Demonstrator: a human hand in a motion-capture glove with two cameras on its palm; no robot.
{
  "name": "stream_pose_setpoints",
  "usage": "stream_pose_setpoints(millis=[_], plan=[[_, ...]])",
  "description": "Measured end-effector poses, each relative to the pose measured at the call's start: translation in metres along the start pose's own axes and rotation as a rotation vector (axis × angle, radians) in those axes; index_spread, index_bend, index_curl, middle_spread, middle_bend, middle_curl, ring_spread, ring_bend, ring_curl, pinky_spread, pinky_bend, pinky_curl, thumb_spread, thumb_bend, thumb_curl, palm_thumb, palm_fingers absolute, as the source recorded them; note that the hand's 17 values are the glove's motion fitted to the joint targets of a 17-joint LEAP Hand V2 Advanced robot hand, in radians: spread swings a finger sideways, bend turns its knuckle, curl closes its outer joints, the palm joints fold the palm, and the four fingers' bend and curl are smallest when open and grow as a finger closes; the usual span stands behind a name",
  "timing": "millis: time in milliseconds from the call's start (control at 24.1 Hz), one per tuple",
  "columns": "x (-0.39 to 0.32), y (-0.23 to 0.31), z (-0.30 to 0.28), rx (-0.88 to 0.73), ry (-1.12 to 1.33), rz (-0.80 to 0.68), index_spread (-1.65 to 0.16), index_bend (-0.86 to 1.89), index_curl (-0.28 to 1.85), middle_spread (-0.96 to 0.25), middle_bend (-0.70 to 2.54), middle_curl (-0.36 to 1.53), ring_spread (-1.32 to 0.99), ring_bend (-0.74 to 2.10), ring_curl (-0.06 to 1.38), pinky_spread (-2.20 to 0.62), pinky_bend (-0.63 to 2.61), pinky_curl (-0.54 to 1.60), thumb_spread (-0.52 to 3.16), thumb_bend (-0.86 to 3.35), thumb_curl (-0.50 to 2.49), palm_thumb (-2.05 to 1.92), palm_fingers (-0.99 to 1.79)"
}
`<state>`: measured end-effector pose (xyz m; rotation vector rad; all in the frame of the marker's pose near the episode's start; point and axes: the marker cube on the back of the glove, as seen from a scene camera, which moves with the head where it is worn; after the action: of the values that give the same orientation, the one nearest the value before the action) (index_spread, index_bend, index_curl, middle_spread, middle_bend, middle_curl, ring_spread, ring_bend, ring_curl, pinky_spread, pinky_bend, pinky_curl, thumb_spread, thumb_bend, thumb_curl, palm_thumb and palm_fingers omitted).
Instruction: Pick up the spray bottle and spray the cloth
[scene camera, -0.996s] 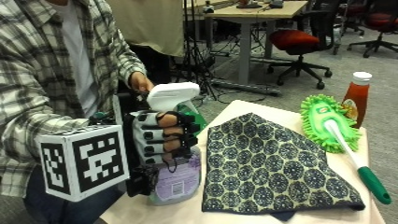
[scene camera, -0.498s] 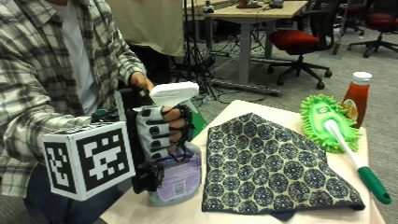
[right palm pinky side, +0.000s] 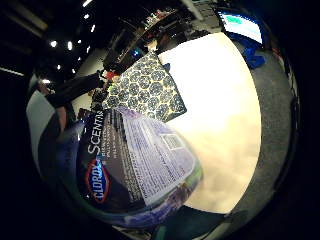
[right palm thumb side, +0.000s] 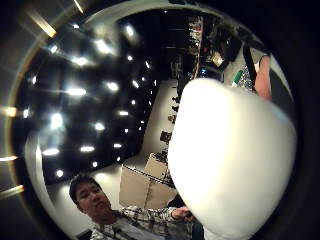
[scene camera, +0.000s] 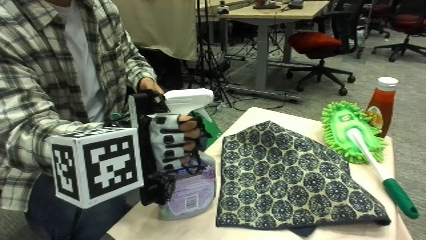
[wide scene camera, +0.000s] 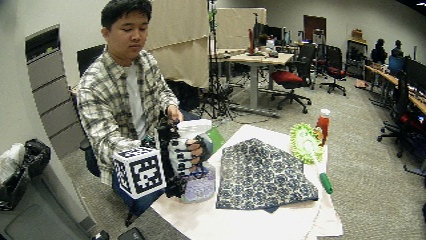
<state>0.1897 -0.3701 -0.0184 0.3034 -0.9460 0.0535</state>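
A spray bottle (scene camera: 190, 192) with a white trigger head (scene camera: 188, 98) and a purple label stands at the table's near left corner. My gloved right hand (scene camera: 172, 142) grips its neck, fingers curled round it just under the head. The bottle's label (right palm pinky side: 135, 165) fills the little finger side palm view, and the white head (right palm thumb side: 232, 160) fills the thumb side palm view. The patterned blue and cream cloth (scene camera: 289, 177) lies flat on the table, to the right of the bottle (wide scene camera: 198, 186). The bare left hand (scene camera: 150, 87) is behind the bottle's head.
A green mop (scene camera: 356, 137) with a long white and green handle lies along the table's right side. A ketchup bottle (scene camera: 381, 102) stands at the far right corner. Office chairs (scene camera: 319, 45) and desks stand behind the table.
The hand's grip on the bottle's neck has tightened slightly; the bottle still stands in the same place on the table.
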Motion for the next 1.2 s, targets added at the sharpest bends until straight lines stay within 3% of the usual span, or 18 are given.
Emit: stream_pose_setpoints(millis=[871, 1203], plan=[[0.0, -0.001, 0.0, 0.027, 0.009, 0.005, -0.3, 0.32, 0.53, -0.2, 0.51, 0.51, -0.24, 0.6, 0.48, -0.21, 0.38, 0.42, 0.1, -0.03, 0.74, 1.05, 1.32], [-0.025, -0.021, 0.005, -0.075, 0.16, 0.027, -0.3, 0.32, 0.54, -0.2, 0.52, 0.51, -0.24, 0.6, 0.49, -0.21, 0.39, 0.43, 0.08, -0.03, 0.75, 1.04, 1.31]])
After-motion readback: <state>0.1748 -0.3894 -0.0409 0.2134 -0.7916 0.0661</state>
